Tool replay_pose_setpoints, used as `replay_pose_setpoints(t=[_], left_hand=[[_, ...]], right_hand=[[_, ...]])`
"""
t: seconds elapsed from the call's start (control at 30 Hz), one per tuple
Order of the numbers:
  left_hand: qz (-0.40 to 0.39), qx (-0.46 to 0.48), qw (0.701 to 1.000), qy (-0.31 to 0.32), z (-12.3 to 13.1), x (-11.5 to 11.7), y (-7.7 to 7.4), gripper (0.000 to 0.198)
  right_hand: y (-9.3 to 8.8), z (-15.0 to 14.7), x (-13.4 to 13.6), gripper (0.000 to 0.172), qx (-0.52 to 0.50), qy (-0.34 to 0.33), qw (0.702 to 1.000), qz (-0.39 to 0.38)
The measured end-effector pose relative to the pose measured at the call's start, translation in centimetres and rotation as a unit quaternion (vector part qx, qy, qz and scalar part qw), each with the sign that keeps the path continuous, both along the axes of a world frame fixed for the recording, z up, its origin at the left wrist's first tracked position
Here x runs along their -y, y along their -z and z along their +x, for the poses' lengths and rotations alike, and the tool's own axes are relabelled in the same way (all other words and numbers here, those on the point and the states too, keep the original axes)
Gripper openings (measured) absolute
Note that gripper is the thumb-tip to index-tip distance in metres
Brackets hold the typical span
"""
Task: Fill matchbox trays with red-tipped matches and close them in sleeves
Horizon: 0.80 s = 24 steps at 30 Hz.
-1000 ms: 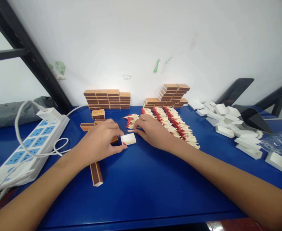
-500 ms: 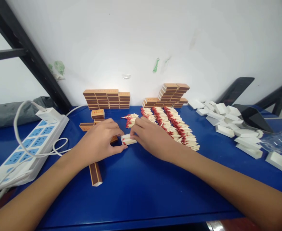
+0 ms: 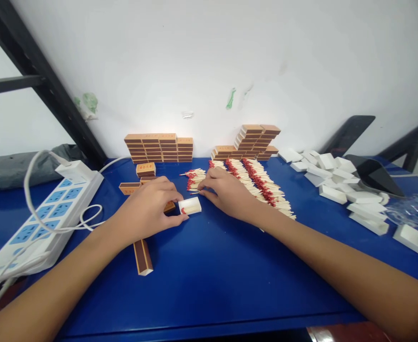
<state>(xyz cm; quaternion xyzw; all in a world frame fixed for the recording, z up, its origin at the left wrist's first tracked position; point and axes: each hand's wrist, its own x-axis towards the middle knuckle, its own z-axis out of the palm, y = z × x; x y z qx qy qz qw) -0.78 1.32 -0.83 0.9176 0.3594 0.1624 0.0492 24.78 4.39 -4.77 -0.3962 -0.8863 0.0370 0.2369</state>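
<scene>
My left hand is closed on the left end of a small white matchbox tray, thumb at the near side and forefinger at the far side. Several red-tipped matches lie in the tray, heads to the left. Just right of and beyond it, my right hand pinches a match by its pale end, its head pointing left. That hand hovers beside a small heap of matches. Long rows of matches spread behind and right of it, partly covered by the hand.
Stacked matchboxes and another stepped stack stand along the wall. Loose matchbox sleeves lie around my left hand. White trays are piled at right near a plastic bottle. A power strip with cables sits at left.
My right hand has moved from above the tray slightly away and to the right, toward the match heap, uncovering the tray. My left hand stays on the tray.
</scene>
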Motion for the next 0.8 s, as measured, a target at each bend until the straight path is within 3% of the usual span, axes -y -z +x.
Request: replay_pose_setpoints(t=[0.37,0.8], left_hand=[[-0.006,0.000,1.000,-0.002,-0.1,0.0,0.1,0.021],[-0.001,-0.004,1.000,0.000,-0.1,0.0,0.1,0.022]], right_hand=[[-0.6,0.6,0.8,0.004,0.003,0.021,0.999,-0.032],[-0.6,0.3,1.1,0.009,-0.006,0.000,1.000,-0.030]])
